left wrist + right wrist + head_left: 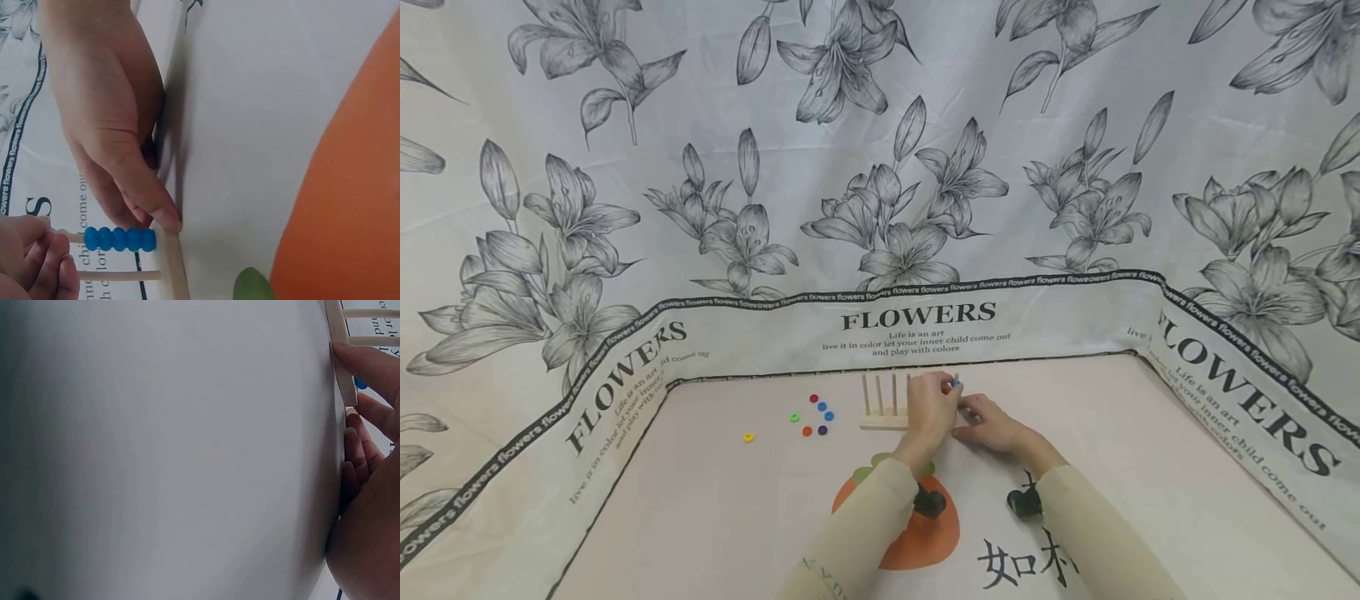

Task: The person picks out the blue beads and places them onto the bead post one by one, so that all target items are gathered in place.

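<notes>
A wooden peg rack [880,422] with several upright pegs stands at the back of the table. Blue beads [119,239] are stacked on its rightmost peg, down against the base. The left hand [934,410] has its thumb and fingertips together round that peg's top end, above the stack. At the rack's right end, the right hand [997,425] grips the base [340,369], thumb on the front side and index finger behind. Its other fingers curl beside the rack, close over the tabletop. In the head view the left hand hides the rack's right part.
Several loose beads lie left of the rack, among them a red bead [814,398], a green bead [794,417] and a purple bead [822,431]. A yellow bead [748,437] lies farther left. Flower-printed cloth [917,329] walls the table's back and sides.
</notes>
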`<state>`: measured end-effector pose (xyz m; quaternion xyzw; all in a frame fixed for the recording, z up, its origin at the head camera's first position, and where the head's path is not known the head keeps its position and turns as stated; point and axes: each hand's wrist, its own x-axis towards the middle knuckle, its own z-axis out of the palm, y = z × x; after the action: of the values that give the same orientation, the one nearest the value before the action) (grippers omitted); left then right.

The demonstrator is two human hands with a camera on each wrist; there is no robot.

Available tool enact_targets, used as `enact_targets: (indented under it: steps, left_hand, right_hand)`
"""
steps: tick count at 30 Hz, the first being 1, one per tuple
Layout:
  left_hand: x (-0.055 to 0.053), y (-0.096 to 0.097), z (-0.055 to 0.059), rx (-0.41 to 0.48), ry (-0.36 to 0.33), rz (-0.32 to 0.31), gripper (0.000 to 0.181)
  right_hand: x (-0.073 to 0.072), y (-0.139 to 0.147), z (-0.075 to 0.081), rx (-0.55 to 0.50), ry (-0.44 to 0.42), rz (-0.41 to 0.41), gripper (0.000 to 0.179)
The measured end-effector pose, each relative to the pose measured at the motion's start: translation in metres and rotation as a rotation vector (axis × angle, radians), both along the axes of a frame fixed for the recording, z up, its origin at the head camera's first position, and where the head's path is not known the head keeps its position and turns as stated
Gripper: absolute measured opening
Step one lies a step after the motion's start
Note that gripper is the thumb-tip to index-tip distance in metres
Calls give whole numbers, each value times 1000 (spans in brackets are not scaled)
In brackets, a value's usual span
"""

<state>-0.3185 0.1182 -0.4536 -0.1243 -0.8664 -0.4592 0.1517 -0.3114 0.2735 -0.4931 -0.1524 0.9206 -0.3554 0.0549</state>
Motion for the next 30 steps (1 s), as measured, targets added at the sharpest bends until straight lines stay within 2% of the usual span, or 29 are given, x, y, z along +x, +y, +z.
enact_targets:
  steps: [4, 11, 15, 24, 30]
  left_hand:
    - [1, -1, -6, 24, -18, -8, 9]
    - [1, -1, -13, 23, -6, 8, 9]
    - [1, 0, -16, 27, -18, 10, 9]
    - [2, -3, -23, 10, -16, 4, 7]
    - [7, -6, -19, -82, -9, 22, 20]
  right_hand:
    - [-1, 1, -5, -10, 15, 3, 70]
    - [-9, 4, -15, -11, 26, 2, 65]
    - [-11, 5, -16, -13, 10, -12, 67]
    - [-7, 1, -10, 0, -25, -16, 67]
    - [-2, -2, -1, 18, -28, -24, 63]
